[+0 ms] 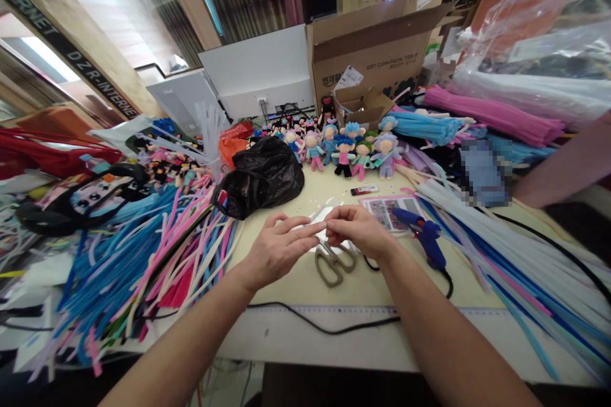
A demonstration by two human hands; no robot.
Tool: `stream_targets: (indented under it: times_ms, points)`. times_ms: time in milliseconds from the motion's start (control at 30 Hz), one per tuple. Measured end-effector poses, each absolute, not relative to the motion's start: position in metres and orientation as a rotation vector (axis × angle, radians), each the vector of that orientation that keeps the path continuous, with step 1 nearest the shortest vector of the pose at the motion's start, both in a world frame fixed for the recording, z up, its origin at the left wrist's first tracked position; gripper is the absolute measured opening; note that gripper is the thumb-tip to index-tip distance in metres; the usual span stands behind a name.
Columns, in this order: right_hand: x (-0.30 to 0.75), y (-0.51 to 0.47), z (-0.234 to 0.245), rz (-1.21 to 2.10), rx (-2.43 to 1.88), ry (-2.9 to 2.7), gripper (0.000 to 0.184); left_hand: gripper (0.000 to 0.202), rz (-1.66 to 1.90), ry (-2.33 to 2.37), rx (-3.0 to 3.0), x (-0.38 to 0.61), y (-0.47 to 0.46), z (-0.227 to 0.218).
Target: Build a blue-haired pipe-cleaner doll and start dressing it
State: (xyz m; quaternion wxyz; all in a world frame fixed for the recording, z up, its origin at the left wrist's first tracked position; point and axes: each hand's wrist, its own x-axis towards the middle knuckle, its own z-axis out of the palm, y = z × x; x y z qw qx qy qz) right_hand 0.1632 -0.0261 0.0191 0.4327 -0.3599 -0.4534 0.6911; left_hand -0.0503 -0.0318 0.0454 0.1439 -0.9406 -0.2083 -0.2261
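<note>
Pinching one small white pipe-cleaner piece [319,222] between fingertips, the left hand [277,251] and right hand [360,232] meet above one pair of grey-handled scissors [334,261] on the cream table [296,286]. One blue glue gun [424,235] lies right; one black plastic bag [262,175] sits far left.

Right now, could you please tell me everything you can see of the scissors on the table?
The scissors lie flat on the pale table, just below the two hands. Their looped handles look grey-beige, probably plastic, and point toward the person. The blades run up under the right hand and are hidden, so whether they are open or shut cannot be told. A black cord passes nearer the table edge, and a blue glue gun lies to the right. Neither hand grips them.
</note>
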Motion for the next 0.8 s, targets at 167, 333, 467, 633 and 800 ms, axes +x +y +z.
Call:
stream_targets:
  times_ms: [167, 333, 467, 633, 800]
  points:
    - [0.163, -0.027, 0.019, 1.761, -0.897, -1.126, 0.033, 0.021, -0.611, -0.608, -2.719, -0.052, -0.032, 0.05]
    - [0.159, -0.027, 0.017, 1.694, -0.897, -1.124, 0.03, 0.02, -0.572, -0.588, -2.697, -0.053, -0.035, 0.049]
    - [0.162, -0.026, 0.016, 1.793, -0.87, -1.118, 0.032, 0.019, -0.537, -0.541, -2.66, -0.057, -0.037, 0.051]
    - [0.166, -0.026, 0.016, 1.839, -0.89, -1.18, 0.032, 0.02, -0.45, -0.489, -2.665, -0.061, -0.037, 0.053]
    - [0.166, -0.029, 0.017, 1.783, -0.927, -1.282, 0.022, 0.021, -0.416, -0.425, -2.697, -0.063, -0.039, 0.053]
